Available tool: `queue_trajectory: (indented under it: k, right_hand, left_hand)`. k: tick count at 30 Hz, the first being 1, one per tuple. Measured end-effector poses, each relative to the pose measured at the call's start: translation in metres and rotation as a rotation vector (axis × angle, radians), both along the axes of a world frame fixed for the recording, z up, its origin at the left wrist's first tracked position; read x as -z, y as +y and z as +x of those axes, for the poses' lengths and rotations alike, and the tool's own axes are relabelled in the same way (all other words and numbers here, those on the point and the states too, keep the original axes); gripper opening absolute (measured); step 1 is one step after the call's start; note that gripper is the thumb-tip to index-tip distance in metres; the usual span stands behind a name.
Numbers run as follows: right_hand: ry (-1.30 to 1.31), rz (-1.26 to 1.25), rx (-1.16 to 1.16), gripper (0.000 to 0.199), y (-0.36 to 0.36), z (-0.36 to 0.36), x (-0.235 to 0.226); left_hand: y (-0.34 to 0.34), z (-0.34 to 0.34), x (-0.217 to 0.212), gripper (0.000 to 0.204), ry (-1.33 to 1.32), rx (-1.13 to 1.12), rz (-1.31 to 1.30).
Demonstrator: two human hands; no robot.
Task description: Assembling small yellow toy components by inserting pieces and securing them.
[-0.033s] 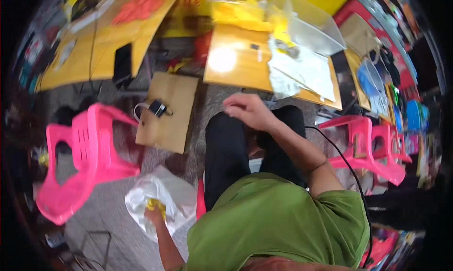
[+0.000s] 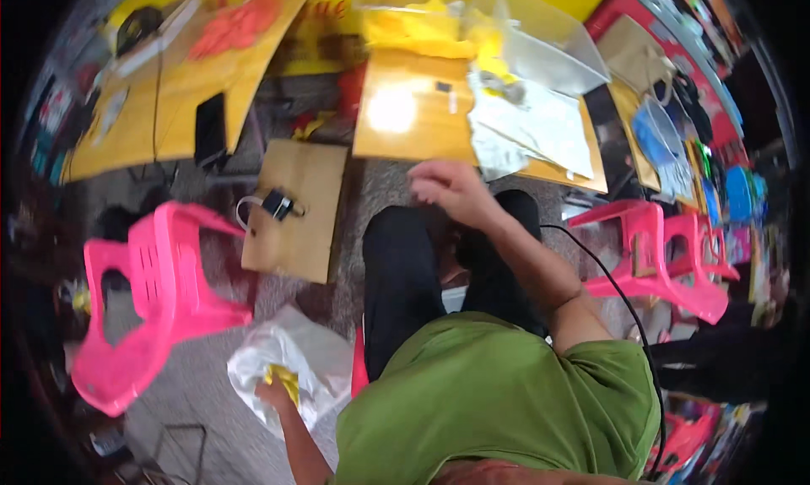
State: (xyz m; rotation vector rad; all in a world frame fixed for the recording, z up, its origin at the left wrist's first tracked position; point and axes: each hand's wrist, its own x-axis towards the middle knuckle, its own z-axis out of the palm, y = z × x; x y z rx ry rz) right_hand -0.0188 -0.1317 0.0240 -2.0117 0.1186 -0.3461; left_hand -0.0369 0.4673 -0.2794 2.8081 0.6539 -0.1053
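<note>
Down at my left, my left hand (image 2: 272, 394) reaches into the mouth of a white plastic bag (image 2: 325, 363) on the floor. Its fingers are closed on a bright yellow piece (image 2: 285, 378) that looks like soft cloth; much of it is hidden by the hand and the bag. My right hand (image 2: 454, 191) hovers over my knees, just short of the wooden table (image 2: 409, 139). Nothing shows in it, and its fingers are loosely bent and a little apart.
Pink plastic chairs stand at left (image 2: 160, 291) and right (image 2: 641, 249). A cardboard box (image 2: 295, 181) carries a small black device (image 2: 277, 204). On the table lie yellow cloth (image 2: 413, 31), white sheets (image 2: 548, 126) and a clear bin (image 2: 557, 50). A black cable (image 2: 620, 295) runs past my right arm.
The view has shifted slightly. My right hand sits a little lower and farther right, its fingers bent more downward. At the bag, slightly more of the yellow piece shows beside my left hand.
</note>
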Motion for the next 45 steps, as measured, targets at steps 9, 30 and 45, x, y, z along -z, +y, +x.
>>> queue_trajectory:
  k: [9, 30, 45]
  right_hand:
    - [-0.376, 0.462, 0.791, 0.012, -0.199, -0.017, -0.032]
    - [0.652, -1.043, -0.294, 0.045, -0.345, 0.256, -0.056]
    - [0.758, -0.915, -0.644, 0.046, -0.362, 0.298, 0.014]
  left_hand:
    - [-0.261, 0.092, -0.22, 0.045, -0.559, 0.709, -0.438]
    - [-0.516, 0.038, -0.191, 0.034, -0.274, 1.595, -0.807]
    - [-0.536, 0.058, -0.165, 0.02, 0.001, 1.532, -0.706]
